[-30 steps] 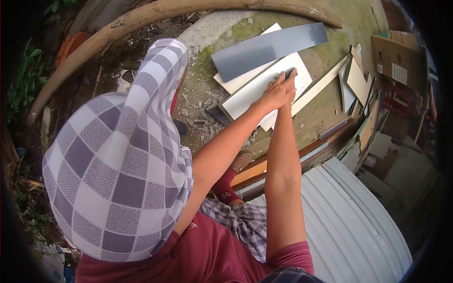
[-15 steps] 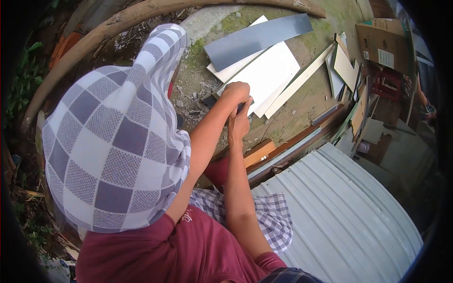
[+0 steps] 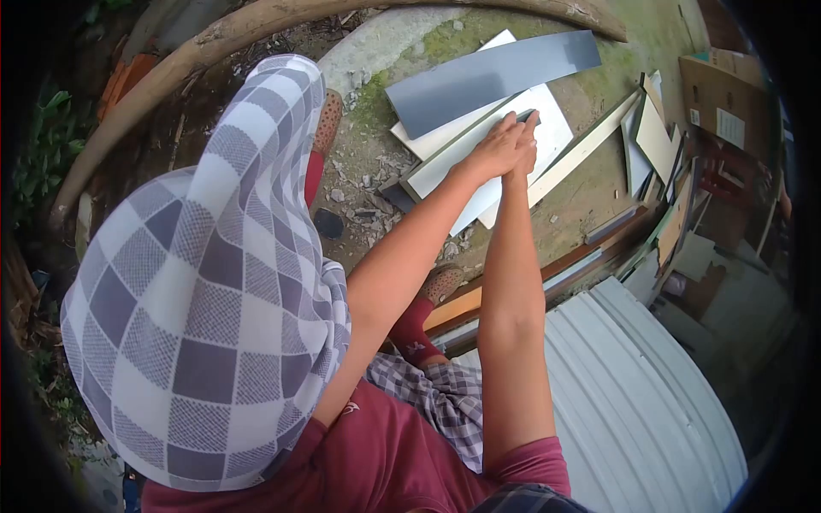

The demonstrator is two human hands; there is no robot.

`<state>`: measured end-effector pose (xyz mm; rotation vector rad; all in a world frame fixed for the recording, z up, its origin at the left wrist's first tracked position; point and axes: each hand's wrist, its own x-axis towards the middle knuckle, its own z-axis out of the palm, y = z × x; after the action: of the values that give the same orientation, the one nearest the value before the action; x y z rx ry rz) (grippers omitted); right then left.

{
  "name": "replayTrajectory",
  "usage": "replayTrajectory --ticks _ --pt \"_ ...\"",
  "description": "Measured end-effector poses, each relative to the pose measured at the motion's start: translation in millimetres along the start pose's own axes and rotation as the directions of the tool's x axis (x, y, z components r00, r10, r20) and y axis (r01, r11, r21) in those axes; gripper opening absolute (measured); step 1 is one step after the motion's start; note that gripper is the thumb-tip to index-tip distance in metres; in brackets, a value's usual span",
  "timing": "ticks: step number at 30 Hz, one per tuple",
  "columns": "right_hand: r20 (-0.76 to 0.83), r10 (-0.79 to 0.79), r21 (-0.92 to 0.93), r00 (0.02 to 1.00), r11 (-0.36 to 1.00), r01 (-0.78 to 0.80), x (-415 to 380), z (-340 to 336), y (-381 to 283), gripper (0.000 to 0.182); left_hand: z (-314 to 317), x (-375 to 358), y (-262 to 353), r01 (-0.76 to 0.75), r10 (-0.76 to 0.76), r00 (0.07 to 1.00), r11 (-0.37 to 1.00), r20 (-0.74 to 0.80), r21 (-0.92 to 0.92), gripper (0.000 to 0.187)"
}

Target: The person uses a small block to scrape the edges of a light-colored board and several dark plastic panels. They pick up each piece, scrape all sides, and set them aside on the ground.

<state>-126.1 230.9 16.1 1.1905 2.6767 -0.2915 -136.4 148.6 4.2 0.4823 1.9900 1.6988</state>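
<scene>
My left hand and my right hand are together over a white board, with the left partly overlapping the right. Both are closed around a small dark block-like tool, which shows only at the fingertips; its kind I cannot make out. The tool is over the board's far part. Beneath lie other pale boards, and a long dark grey panel rests across them on the left side.
A long pale strip lies right of the boards, near leaning offcuts and a cardboard box. A curved log borders the ground. Corrugated metal sheet is at lower right. Checkered cloth covers much of the left.
Both hands have moved forward and to the right along the white board, carrying the dark tool. My arms are more stretched out, and a shoe and red sock now show below.
</scene>
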Motion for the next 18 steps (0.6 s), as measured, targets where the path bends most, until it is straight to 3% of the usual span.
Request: replayTrajectory --ticks 1,4,7,8,9,11,13,15,18 --pt "-0.010 -0.043 0.064 0.999 0.997 0.043 6 0 10 0.071 -1 1 3 0.028 -0.031 0.995 0.999 0.093 0.029 0.047" --pt "0.049 0.061 -0.016 0.997 0.998 -0.060 -8 2 28 0.070 -4 3 21 0.050 -0.092 0.926 0.991 0.367 0.122 0.047" --pt "0.008 0.040 0.092 0.999 0.995 -0.040 -63 3 31 0.072 -6 -18 25 0.085 -0.200 0.880 0.958 0.430 0.273 0.044" --pt "-0.004 0.036 0.126 0.999 0.991 -0.035 -85 5 30 0.073 -5 -29 19 -0.024 -0.137 0.868 0.949 0.476 0.316 0.043" --pt "-0.017 0.032 0.160 0.999 0.987 -0.029 -104 8 30 0.073 -13 -39 25 -0.028 -0.131 0.868 0.950 0.480 0.311 0.043" --pt "-0.010 0.020 0.158 1.000 0.987 -0.018 -138 23 32 0.074 -38 -56 44 0.134 -0.368 0.744 0.900 0.558 0.415 0.039" --pt "0.019 0.078 0.043 0.997 0.996 -0.079 -162 49 33 0.074 -56 -62 45 0.078 -0.369 0.718 0.886 0.591 0.458 0.037" --pt "0.041 0.103 0.085 0.994 0.991 -0.106 -179 40 3 0.072 -81 -56 46 -0.011 -0.399 0.635 0.851 0.661 0.525 0.031" --pt "0.096 0.132 0.153 0.987 0.977 -0.145 -170 27 -33 0.070 -105 -40 22 0.247 -0.506 0.633 0.849 0.586 0.467 0.029"
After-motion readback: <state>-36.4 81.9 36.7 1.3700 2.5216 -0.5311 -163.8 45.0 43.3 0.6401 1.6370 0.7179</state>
